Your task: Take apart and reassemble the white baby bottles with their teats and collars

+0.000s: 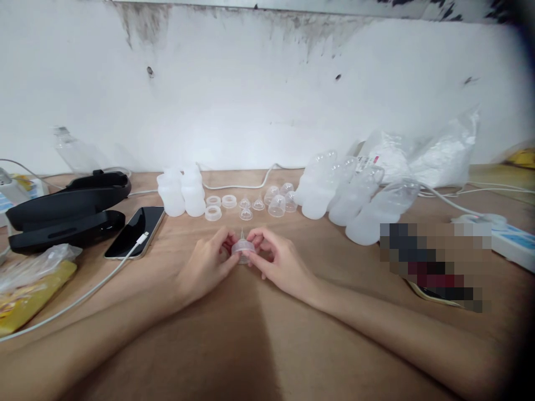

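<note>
My left hand and my right hand meet at the middle of the table, both closed around a clear baby bottle nipple in its collar ring. The nipple's tip points up between my fingers, with the thumbs on the near side of the ring. Just beyond lie three loose collar rings, three loose nipples and several clear dome caps. White bottles without tops stand behind to the left. At the right, several capped baby bottles form a slanting row.
On the left are a phone, a white charging cable, a black case and a yellow plastic packet. Clear plastic bags rest against the wall at right, near a power strip. A pixelated patch hides something there.
</note>
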`<control>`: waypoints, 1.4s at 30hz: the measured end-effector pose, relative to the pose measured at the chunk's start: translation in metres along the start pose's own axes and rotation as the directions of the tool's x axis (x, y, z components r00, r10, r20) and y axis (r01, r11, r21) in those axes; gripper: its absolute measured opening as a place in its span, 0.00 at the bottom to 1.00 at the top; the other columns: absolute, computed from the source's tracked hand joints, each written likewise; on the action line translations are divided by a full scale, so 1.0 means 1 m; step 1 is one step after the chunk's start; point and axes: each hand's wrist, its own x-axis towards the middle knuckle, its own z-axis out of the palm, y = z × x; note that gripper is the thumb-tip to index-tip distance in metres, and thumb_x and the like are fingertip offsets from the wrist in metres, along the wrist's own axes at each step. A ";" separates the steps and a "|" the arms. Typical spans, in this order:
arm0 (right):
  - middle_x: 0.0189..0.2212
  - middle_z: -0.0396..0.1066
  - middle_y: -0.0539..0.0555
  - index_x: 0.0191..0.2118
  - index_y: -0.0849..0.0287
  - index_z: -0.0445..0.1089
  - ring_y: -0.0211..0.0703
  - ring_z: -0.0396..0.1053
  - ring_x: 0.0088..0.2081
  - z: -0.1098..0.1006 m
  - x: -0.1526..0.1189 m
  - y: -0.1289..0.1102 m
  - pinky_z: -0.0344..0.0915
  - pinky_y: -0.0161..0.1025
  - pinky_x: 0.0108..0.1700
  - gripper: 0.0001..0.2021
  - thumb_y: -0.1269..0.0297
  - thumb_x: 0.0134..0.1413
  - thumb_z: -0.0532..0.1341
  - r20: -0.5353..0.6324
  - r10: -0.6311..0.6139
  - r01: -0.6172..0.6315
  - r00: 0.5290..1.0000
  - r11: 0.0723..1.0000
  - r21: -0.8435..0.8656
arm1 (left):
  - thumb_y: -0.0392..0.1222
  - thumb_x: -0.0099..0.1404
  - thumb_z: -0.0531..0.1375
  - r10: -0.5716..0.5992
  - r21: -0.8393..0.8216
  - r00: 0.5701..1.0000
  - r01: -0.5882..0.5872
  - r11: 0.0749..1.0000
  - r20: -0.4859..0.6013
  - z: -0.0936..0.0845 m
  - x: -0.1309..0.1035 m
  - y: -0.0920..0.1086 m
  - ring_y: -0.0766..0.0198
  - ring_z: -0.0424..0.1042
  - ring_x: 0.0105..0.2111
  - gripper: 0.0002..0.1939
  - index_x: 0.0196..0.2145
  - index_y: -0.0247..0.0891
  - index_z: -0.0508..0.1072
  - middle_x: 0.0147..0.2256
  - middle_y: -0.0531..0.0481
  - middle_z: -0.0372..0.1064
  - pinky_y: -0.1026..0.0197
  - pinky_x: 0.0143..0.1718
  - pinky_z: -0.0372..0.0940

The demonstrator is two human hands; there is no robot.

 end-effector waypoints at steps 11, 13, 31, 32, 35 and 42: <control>0.32 0.65 0.50 0.40 0.57 0.53 0.37 0.70 0.32 -0.006 0.005 0.002 0.68 0.33 0.28 0.19 0.66 0.44 0.62 0.379 0.118 -0.350 0.918 0.692 0.631 | 0.43 0.62 0.50 0.453 0.448 0.883 -0.457 0.768 0.125 -0.024 0.001 0.006 0.63 0.65 0.28 0.10 0.27 0.36 0.65 0.26 0.49 0.68 0.63 0.28 0.58; 0.36 0.65 0.52 0.43 0.57 0.54 0.38 0.69 0.35 -0.008 0.005 0.002 0.68 0.35 0.31 0.21 0.69 0.43 0.63 0.380 0.107 -0.353 0.919 0.652 0.671 | 0.48 0.61 0.50 0.502 0.441 0.854 -0.505 0.742 0.133 -0.035 0.007 0.005 0.60 0.66 0.33 0.13 0.34 0.35 0.66 0.32 0.46 0.69 0.60 0.33 0.59; 0.39 0.64 0.53 0.47 0.56 0.59 0.45 0.67 0.43 -0.015 0.006 0.008 0.65 0.37 0.37 0.27 0.73 0.38 0.65 0.337 0.088 -0.318 0.937 0.612 0.724 | 0.55 0.56 0.54 0.121 0.826 0.963 0.139 0.546 -0.241 -0.083 0.046 -0.013 0.47 0.64 0.40 0.29 0.47 0.28 0.62 0.34 0.37 0.69 0.52 0.40 0.55; 0.39 0.65 0.54 0.47 0.56 0.59 0.44 0.67 0.43 -0.017 0.007 0.009 0.65 0.37 0.37 0.26 0.73 0.38 0.65 0.330 0.098 -0.317 0.939 0.618 0.720 | 0.56 0.55 0.54 0.133 0.804 0.963 0.115 0.584 -0.234 -0.082 0.040 -0.006 0.47 0.64 0.40 0.30 0.47 0.28 0.61 0.35 0.38 0.69 0.51 0.41 0.55; 0.38 0.67 0.55 0.45 0.58 0.62 0.44 0.66 0.44 -0.022 0.007 0.013 0.64 0.37 0.38 0.23 0.72 0.40 0.65 0.313 0.118 -0.314 0.942 0.635 0.706 | 0.57 0.53 0.56 0.104 0.620 0.982 0.018 0.784 -0.161 -0.070 0.024 0.006 0.52 0.66 0.38 0.30 0.47 0.32 0.60 0.36 0.41 0.68 0.54 0.38 0.59; 0.40 0.67 0.55 0.42 0.56 0.63 0.44 0.64 0.47 -0.035 0.002 0.021 0.63 0.40 0.42 0.19 0.71 0.41 0.65 0.253 0.150 -0.288 0.956 0.651 0.702 | 0.51 0.53 0.58 -0.074 0.036 0.997 0.073 0.997 0.029 -0.033 0.006 -0.006 0.57 0.67 0.40 0.22 0.44 0.39 0.61 0.41 0.48 0.67 0.57 0.38 0.64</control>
